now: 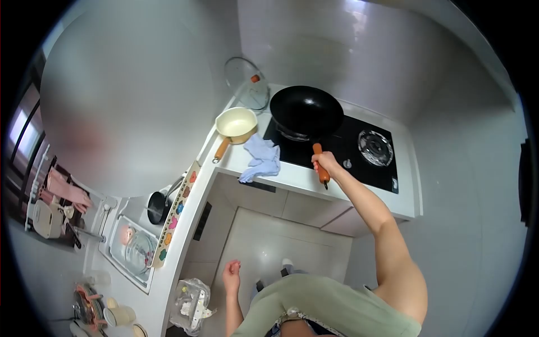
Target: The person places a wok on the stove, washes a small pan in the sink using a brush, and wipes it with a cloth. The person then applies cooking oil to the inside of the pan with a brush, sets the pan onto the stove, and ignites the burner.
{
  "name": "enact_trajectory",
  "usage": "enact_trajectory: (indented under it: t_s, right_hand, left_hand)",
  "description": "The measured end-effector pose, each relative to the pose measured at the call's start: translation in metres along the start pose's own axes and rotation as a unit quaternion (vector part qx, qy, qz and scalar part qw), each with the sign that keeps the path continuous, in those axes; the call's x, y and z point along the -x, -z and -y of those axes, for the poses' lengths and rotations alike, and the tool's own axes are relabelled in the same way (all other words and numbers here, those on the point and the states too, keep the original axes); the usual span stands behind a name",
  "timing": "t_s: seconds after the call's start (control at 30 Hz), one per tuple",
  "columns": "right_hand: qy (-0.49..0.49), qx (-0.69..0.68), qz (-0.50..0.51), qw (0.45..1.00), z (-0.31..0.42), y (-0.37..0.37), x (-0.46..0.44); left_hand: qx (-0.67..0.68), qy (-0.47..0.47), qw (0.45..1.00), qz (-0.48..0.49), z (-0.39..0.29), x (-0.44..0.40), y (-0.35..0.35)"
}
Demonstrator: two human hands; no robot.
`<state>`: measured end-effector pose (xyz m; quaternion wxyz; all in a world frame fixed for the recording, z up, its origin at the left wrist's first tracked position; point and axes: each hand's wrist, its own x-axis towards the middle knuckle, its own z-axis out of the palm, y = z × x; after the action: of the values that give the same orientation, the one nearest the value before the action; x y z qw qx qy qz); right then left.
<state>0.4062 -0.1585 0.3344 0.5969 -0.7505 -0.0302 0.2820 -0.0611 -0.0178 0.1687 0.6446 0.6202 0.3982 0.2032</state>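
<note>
My right hand (324, 163) is wrapped around the orange-brown handle of a black wok (306, 110). The wok rests over the left burner of the black gas stove (353, 160), and its inside looks bare and shiny. My left hand (231, 274) hangs low over the floor, away from the counter, with its fingers curled in and nothing visible in them. Just left of the wok, a crumpled light-blue cloth (261, 158) lies on the counter edge. Beside it stands a cream saucepan (236, 124) with a wooden handle pointing toward me.
A glass lid (258, 92) leans in the back corner. To the left are a sink (135, 253) with glassware, a small black pan (159, 208) and a patterned mat strip (178, 216). A bagged bin (191, 306) stands on the floor below the left counter.
</note>
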Motion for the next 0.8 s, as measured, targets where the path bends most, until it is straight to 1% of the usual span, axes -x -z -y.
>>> enact_trajectory:
  t_s: [0.07, 0.2, 0.27, 0.37, 0.43, 0.5, 0.57, 0.63, 0.7, 0.77, 0.8]
  right_hand:
    - [-0.003, -0.016, -0.007, 1.0, 0.013, -0.011, -0.03]
    - [-0.001, -0.034, -0.03, 0.999, 0.02, -0.029, -0.061]
    - [0.003, -0.046, -0.041, 0.998, 0.019, -0.038, -0.068]
    - [0.002, -0.077, -0.05, 0.996, 0.015, -0.059, -0.068]
    - [-0.014, -0.103, -0.048, 0.993, 0.007, -0.07, -0.073]
    - [-0.012, -0.094, -0.04, 0.995, 0.006, -0.08, -0.072]
    - [-0.037, -0.116, -0.004, 0.993, 0.009, -0.089, -0.064]
    - [-0.034, -0.164, 0.077, 0.983, 0.003, -0.09, -0.061]
    - [-0.039, -0.195, 0.114, 0.973, 0.001, -0.085, -0.057]
    - [-0.063, -0.223, 0.174, 0.957, 0.002, -0.071, -0.052]
    - [-0.072, -0.137, 0.189, 0.97, -0.003, -0.053, -0.058]
  left_hand:
    - [-0.001, 0.014, 0.999, -0.053, 0.006, 0.013, 0.003]
    - [-0.007, 0.065, 0.994, -0.092, 0.03, 0.022, 0.011]
    - [-0.013, 0.077, 0.992, -0.096, 0.032, 0.018, 0.015]
    - [-0.016, 0.057, 0.995, -0.075, 0.044, -0.004, 0.025]
    - [-0.013, 0.047, 0.997, -0.064, 0.034, -0.019, 0.03]
    - [-0.014, 0.038, 0.997, -0.058, 0.024, -0.036, 0.035]
    - [-0.02, 0.038, 0.998, -0.049, 0.018, -0.046, 0.04]
    - [-0.029, 0.035, 0.998, -0.034, 0.023, -0.055, 0.045]
    - [-0.038, 0.041, 0.998, -0.023, 0.027, -0.06, 0.049]
    - [-0.049, 0.054, 0.997, -0.017, 0.028, -0.061, 0.052]
    - [-0.053, 0.054, 0.997, -0.017, 0.029, -0.06, 0.053]
